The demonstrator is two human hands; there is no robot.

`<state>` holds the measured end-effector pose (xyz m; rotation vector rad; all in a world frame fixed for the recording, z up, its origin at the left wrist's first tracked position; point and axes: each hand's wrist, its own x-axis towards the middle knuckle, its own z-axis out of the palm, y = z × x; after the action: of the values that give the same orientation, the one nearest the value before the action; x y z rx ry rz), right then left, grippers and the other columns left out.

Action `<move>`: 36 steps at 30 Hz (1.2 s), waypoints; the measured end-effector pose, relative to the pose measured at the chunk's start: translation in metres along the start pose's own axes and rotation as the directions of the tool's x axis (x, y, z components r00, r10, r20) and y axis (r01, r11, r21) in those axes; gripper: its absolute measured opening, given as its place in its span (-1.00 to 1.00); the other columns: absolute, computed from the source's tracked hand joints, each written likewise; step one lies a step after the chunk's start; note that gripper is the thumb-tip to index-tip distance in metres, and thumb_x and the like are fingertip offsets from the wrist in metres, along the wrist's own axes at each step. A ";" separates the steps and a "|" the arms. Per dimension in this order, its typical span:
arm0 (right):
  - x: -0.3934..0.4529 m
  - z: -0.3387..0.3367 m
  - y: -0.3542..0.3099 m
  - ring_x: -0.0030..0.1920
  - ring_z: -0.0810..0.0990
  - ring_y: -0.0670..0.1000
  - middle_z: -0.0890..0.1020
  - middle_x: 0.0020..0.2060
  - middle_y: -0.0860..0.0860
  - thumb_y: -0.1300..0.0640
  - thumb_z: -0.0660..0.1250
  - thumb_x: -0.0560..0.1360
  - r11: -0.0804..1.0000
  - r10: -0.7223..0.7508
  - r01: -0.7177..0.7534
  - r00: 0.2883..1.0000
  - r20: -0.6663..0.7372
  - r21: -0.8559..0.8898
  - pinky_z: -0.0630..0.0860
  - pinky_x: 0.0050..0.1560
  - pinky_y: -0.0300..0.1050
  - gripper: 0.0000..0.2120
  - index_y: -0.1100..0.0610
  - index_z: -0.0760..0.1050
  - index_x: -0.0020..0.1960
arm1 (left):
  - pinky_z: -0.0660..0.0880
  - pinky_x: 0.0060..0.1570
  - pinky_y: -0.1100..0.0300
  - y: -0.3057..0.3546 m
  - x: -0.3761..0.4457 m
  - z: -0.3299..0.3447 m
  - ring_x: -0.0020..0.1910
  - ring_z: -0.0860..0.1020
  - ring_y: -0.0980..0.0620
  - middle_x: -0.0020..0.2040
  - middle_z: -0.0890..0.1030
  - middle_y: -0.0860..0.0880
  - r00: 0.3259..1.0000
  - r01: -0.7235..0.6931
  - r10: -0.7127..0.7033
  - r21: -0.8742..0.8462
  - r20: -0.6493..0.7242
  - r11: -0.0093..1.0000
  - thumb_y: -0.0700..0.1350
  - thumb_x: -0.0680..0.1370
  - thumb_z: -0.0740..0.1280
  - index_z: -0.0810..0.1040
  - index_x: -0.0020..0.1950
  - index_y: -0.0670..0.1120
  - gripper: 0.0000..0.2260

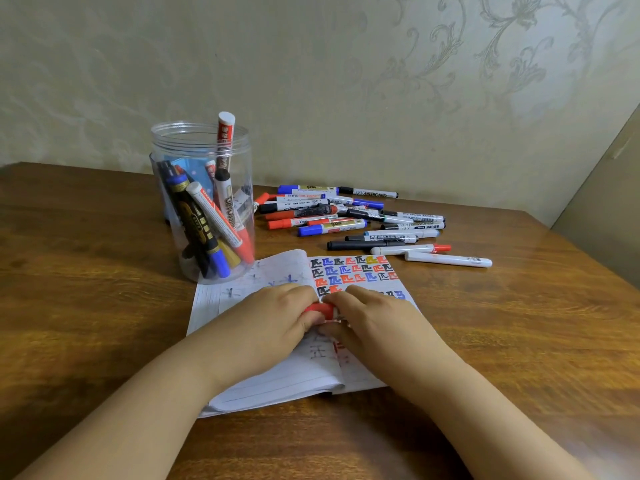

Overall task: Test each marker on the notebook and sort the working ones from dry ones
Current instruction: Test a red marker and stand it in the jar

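An open notebook (273, 379) lies on the wooden table, its right page filled with rows of red, blue and black test marks. Over its middle, my left hand (277, 317) and my right hand (367, 317) meet on a red marker (320, 310). The left hand grips its red cap end and the right hand holds the body, which is mostly hidden. A clear plastic jar (204, 202) holding several markers stands behind the notebook on the left. A pile of several loose markers (346, 216) lies on the table behind the notebook to the right.
The wooden table (86, 289) stands against a patterned wall. Its right edge runs diagonally at the far right. A white marker with a red cap (412, 249) and a plain white one (448, 260) lie nearest the notebook's top right corner.
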<state>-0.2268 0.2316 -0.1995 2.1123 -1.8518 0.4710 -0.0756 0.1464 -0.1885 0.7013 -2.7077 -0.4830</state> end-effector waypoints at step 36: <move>-0.002 -0.020 -0.008 -0.01 0.52 0.06 0.51 0.04 -0.02 -0.06 0.11 0.60 0.997 0.065 -0.069 0.985 0.158 0.022 0.32 -0.23 -0.12 -0.73 0.08 0.39 0.18 | 0.32 -0.04 0.31 0.003 -0.002 -0.001 -0.05 0.37 0.19 -0.08 0.41 0.14 0.998 -0.064 0.063 -0.012 -0.025 0.998 0.00 0.57 0.19 0.46 0.05 0.01 -0.87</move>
<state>-0.2201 0.2428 -0.1827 2.1670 -2.0192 0.3558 -0.0751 0.1499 -0.1867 0.6117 -2.6922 -0.4723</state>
